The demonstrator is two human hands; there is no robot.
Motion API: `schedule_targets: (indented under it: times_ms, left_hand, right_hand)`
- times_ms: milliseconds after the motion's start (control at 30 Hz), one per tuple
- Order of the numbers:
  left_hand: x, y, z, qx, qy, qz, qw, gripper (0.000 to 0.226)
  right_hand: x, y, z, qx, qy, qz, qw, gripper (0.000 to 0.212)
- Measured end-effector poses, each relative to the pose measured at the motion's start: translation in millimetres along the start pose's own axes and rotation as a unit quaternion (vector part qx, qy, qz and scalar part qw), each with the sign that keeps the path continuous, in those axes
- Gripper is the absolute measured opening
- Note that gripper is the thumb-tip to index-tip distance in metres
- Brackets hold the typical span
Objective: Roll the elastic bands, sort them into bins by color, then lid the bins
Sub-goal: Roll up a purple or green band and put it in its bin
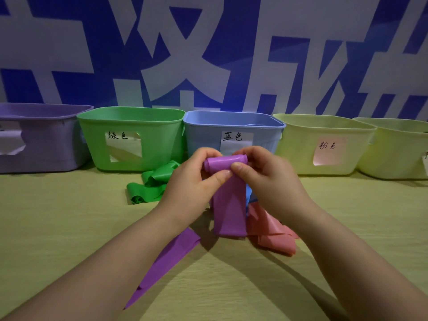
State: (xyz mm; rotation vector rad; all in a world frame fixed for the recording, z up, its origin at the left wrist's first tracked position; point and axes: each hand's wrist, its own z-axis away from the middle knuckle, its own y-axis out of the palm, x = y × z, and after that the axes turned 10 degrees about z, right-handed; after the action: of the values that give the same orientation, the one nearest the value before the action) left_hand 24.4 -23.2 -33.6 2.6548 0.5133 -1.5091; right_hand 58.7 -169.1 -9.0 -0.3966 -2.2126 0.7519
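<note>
The purple elastic band (228,209) hangs above the table (69,228) in front of the blue bin (203,140), its top rolled and pinched by your left hand (192,179) and right hand (264,179). Slacken either pinch and the springy roll likely unwinds.

One head-worn wide-angle view, forward and down; close over the table (58,228), row of bins (159,144) beyond

Blue-and-white lettered wall (208,54), yellow-green tabletop (58,228)
</note>
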Motion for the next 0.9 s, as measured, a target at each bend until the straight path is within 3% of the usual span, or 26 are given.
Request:
schedule_targets:
  times_ms: [67, 233, 333, 533, 767, 900]
  left_hand:
    - [0.2, 0.0, 0.8, -0.01, 0.017, 0.002, 1.0, 0.024]
    - [-4.7, -1.6, 1.0, -0.008, 0.044, 0.003, 0.999, 0.011]
    - [-4.3, -2.4, 1.5, -0.008, 0.042, -0.011, 0.999, 0.014]
    - [-7.3, -4.3, 0.4, -0.035, 0.031, -0.023, 0.999, 0.007]
    - [-8.1, -2.1, 0.8, 0.0, -0.008, 0.013, 1.0, 0.029]
    - [-5.6, 0.4, 1.4, 0.015, 0.012, -0.004, 1.0, 0.029]
  right_hand:
    - [1.3, -0.7, 0.7, 0.0, 0.002, 0.021, 1.0, 0.003]
    - [4.3, -0.8, 1.4, 0.033, 0.018, 0.054, 0.998, 0.029]
    - [4.1, -0.8, 2.1, 0.036, 0.026, 0.032, 0.998, 0.037]
    - [3.8, 4.4, 4.1, 0.026, 0.007, -0.072, 0.997, 0.015]
    - [3.6, -0.3, 1.8, 0.006, -0.009, -0.02, 1.0, 0.003]
    - [4.3, -2.3, 0.9, 0.011, 0.013, -0.007, 1.0, 0.023]
